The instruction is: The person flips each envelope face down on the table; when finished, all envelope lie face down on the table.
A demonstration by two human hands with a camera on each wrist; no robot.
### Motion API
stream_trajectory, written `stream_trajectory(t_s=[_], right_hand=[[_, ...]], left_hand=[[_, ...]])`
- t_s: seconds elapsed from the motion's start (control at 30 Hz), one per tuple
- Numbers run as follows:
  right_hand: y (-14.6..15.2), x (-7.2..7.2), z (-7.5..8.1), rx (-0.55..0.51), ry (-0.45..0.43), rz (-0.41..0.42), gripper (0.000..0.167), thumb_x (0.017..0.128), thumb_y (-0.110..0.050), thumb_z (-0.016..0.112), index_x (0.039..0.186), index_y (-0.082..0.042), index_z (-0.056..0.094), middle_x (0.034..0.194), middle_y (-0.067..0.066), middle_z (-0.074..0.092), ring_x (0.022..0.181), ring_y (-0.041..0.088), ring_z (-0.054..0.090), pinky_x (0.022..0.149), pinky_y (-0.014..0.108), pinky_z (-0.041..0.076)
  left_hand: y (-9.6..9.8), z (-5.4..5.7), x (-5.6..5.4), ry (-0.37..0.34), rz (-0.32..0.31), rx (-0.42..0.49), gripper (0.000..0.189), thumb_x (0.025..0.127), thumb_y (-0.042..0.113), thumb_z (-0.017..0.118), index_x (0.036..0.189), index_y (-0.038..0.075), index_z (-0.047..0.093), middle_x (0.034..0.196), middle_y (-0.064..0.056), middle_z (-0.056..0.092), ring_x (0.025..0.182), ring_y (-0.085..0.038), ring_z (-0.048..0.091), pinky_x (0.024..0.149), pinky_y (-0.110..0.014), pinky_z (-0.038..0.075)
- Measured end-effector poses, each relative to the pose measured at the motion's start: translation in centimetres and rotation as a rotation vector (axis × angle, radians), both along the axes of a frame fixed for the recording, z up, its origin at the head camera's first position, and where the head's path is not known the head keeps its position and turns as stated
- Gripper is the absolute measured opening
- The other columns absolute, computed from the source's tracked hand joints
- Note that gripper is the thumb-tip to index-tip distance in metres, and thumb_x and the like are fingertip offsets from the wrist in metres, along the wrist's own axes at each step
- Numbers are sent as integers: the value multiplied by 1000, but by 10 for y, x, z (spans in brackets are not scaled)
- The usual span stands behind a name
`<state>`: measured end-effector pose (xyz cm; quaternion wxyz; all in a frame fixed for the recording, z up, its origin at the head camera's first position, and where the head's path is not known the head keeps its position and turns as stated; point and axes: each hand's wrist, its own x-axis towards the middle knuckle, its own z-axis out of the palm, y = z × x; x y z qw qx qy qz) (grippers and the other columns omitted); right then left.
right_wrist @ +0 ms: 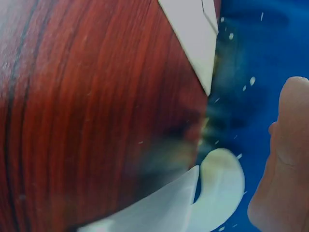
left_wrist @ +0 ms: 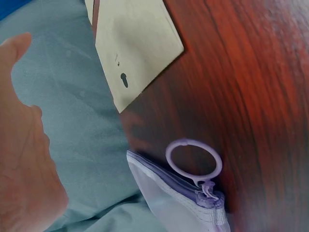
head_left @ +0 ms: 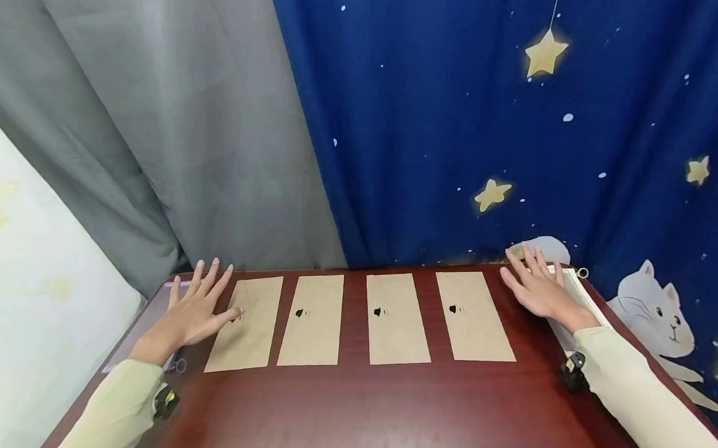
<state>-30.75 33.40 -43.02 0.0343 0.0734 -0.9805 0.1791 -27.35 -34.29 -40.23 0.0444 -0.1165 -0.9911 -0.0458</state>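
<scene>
Both hands are raised over the table with fingers spread and straight, holding nothing. My left hand (head_left: 187,317) hovers between a purple zip pouch (head_left: 139,328) and the leftmost brown paper sheet (head_left: 258,334), its thumb overlapping that sheet. The left wrist view shows the pouch's purple pull ring (left_wrist: 194,175) lying on the wood. Over at the right, my right hand (head_left: 542,294) overlaps a whitish zip pouch (right_wrist: 145,211) and partly hides it. Several flat brown sheets, each with a small black print, lie in a row between the hands, including one right of centre (head_left: 398,337).
The dark red wooden table (head_left: 369,413) backs onto a grey curtain (head_left: 227,156) and a blue starry curtain (head_left: 421,126). A white wall surface (head_left: 28,302) flanks the left edge. Wrist cameras are strapped to both sleeves.
</scene>
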Motion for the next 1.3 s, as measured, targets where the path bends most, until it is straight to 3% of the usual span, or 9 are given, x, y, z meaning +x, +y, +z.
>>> stream_trajectory(t_s=[0.2, 0.43, 0.7, 0.8, 0.87, 0.97, 1.07, 1.17, 1.3], right_hand=[[-10, 6, 8, -85, 35, 26, 75, 108, -57, 21, 162, -6, 14, 167, 27, -4, 154, 48, -12, 116, 77, -6], [-75, 13, 19, -356, 47, 121, 78, 105, -48, 47, 163, -10, 12, 169, 22, 6, 155, 46, 4, 122, 70, 11], [-202, 17, 38, -1076, -411, 211, 79, 105, -42, 51, 161, -2, 12, 165, 23, 23, 150, 43, 30, 125, 54, 26], [-252, 15, 40, -1280, -629, 242, 73, 107, -33, 50, 158, 5, 14, 162, 30, 25, 148, 47, 31, 124, 51, 28], [-283, 14, 38, -1344, -736, 267, 69, 108, -29, 48, 156, 9, 17, 159, 36, 26, 147, 49, 31, 123, 52, 31], [-324, 11, 39, -1406, -864, 268, 69, 107, -29, 49, 156, 8, 17, 159, 37, 24, 148, 49, 30, 122, 51, 33], [-357, 8, 41, -1477, -949, 241, 73, 106, -29, 51, 157, 8, 14, 160, 36, 23, 149, 46, 29, 123, 49, 32], [-384, 3, 42, -1529, -1005, 196, 78, 105, -30, 54, 157, 9, 11, 159, 36, 24, 149, 47, 29, 123, 49, 32], [-409, -4, 35, -1556, -1061, 160, 85, 103, -32, 57, 157, 11, 7, 159, 38, 23, 149, 49, 28, 124, 50, 30]], left_hand=[[4, 4, -6, -38, 16, 49, 95, 96, 69, 44, 163, 21, -3, 168, -18, -14, 155, -42, -17, 113, -80, -6], [13, 18, -6, -199, 102, 284, 89, 102, 68, 23, 162, 8, -3, 164, -35, 1, 148, -61, 4, 112, -80, 11], [19, 30, -3, -346, 174, 516, 97, 99, 74, 12, 160, -1, 7, 165, -30, 4, 151, -55, 2, 121, -70, 8], [14, 26, 1, -377, 249, 580, 102, 96, 78, 9, 159, -1, 18, 156, -35, 30, 148, -50, 26, 118, -64, 28], [12, 23, 4, -348, 293, 593, 102, 95, 79, 8, 147, -4, 36, 128, -31, 55, 128, -46, 52, 103, -55, 47], [10, 20, 6, -278, 346, 567, 98, 95, 79, 5, 118, -5, 51, 95, -21, 58, 97, -40, 60, 82, -46, 53], [10, 20, 6, -283, 383, 516, 108, 94, 79, 0, 138, -7, 49, 129, -36, 57, 118, -54, 54, 97, -59, 48], [9, 21, 4, -314, 393, 487, 105, 94, 77, -3, 158, -3, 19, 158, -36, 24, 141, -57, 33, 115, -66, 31], [7, 16, 4, -339, 411, 543, 102, 95, 76, 0, 159, -2, 17, 155, -38, 28, 129, -55, 49, 104, -59, 49]])
